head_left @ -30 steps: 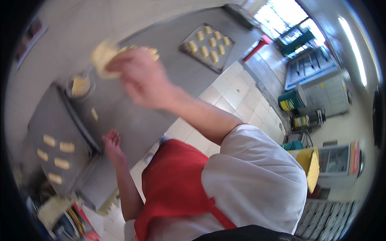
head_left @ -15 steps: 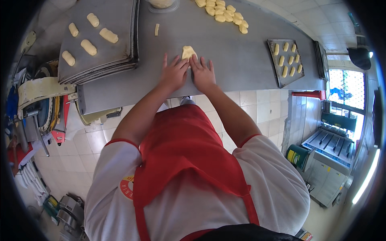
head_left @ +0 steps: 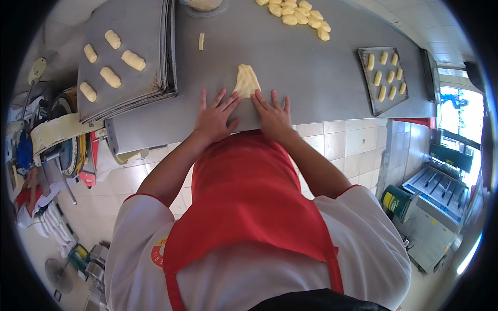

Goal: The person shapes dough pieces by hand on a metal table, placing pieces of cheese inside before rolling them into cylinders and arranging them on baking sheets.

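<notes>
A flat, pale yellow piece of dough (head_left: 247, 80) lies on the grey metal table (head_left: 311, 85) in front of me, narrow at its far end and wider at the near end. My left hand (head_left: 215, 116) rests on the table with fingers spread, its fingertips touching the near left corner of the dough. At the near right corner, my right hand (head_left: 273, 114) also lies flat, fingers stretched and its index fingertip on the dough. Neither hand grips anything. Beyond my left hand is a thin dough strip (head_left: 201, 41).
Stacked baking trays (head_left: 150, 78) at the left carry several dough rolls (head_left: 110, 77). A small tray (head_left: 381, 106) of shaped dough pieces sits at the right. Dough balls (head_left: 301, 15) cluster at the far side, near a clear plastic tub (head_left: 207, 7). Another person (head_left: 32, 193) is at far left.
Both hands have drawn back toward me and moved apart. The dough between them is now longer, flatter and wider at its near end.
</notes>
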`<state>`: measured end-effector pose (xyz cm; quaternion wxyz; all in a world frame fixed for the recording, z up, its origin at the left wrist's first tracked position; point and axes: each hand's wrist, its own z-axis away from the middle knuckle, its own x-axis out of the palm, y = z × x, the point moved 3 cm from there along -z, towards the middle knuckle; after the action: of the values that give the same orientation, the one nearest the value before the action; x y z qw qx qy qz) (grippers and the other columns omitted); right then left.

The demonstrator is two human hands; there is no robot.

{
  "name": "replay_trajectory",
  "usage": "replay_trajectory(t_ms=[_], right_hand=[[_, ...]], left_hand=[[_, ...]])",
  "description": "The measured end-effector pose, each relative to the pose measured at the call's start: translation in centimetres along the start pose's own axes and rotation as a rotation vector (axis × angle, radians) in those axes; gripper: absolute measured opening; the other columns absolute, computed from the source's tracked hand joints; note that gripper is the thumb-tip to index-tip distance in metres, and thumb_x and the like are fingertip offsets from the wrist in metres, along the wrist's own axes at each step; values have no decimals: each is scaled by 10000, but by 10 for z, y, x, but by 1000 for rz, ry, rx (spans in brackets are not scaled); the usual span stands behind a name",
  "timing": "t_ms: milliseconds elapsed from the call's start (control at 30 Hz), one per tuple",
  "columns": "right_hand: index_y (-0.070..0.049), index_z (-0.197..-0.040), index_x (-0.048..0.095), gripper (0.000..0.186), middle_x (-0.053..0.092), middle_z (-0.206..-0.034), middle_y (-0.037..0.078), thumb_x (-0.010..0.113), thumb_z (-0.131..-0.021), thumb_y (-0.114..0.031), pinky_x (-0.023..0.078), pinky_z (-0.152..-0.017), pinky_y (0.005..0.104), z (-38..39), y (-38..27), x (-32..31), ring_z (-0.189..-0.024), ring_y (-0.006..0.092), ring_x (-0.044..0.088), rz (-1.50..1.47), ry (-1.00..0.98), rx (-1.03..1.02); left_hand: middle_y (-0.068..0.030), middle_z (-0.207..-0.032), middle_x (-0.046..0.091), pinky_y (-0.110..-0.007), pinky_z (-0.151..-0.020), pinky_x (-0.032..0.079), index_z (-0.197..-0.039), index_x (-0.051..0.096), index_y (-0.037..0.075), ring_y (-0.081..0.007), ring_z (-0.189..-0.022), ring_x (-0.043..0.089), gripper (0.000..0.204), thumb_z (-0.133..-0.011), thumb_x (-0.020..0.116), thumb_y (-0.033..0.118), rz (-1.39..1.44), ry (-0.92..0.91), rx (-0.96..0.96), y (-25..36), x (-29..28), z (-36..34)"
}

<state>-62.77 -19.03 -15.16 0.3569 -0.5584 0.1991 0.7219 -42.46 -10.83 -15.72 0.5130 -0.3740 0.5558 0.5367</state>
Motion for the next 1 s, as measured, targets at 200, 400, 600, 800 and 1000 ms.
replay_trajectory(t_ms=[200,400,600,800,1000], right_hand=[[-201,-1692,386,717,308,-1792,-38,572,-1001,-153,104,-1292,740,-5,16,0,-1650,398,255,-57,54,-276],[-158,-1527,601,581,630,-1537,93,601,-947,-124,158,-1286,726,-9,63,-53,-1539,305,474,-292,-414,-285],[-70,-1335,704,420,703,-1403,156,590,-933,-24,440,-1178,543,-44,140,-43,-1348,337,630,-702,-131,-137],[-50,-1247,739,334,721,-1319,174,637,-929,-53,523,-1065,514,-75,159,-63,-1193,416,678,-739,240,-209],[-84,-1301,723,340,700,-1367,173,685,-965,-118,518,-1073,510,-112,112,-79,-1232,430,651,-984,72,-154]], left_hand=[[25,-1754,388,-737,-1299,-2,-1687,405,196,-276,-1652,277,728,-1067,530,557,-13,-100,-64,9,-15,7],[-90,-1431,701,-601,-1268,323,-1405,689,141,-350,-1315,658,453,-1055,626,422,142,-512,-275,8,-49,-27],[-159,-1072,754,-509,-996,531,-1243,726,77,-356,-1078,695,297,-996,721,242,122,752,-804,-126,-43,-135],[-97,-1005,767,-429,-925,587,-1258,723,62,-273,-949,741,349,-928,812,130,449,669,-905,-135,-34,-159],[-70,-957,755,-336,-811,594,-1315,716,83,-187,-847,728,421,-912,835,60,903,408,-515,-42,-35,-130]])
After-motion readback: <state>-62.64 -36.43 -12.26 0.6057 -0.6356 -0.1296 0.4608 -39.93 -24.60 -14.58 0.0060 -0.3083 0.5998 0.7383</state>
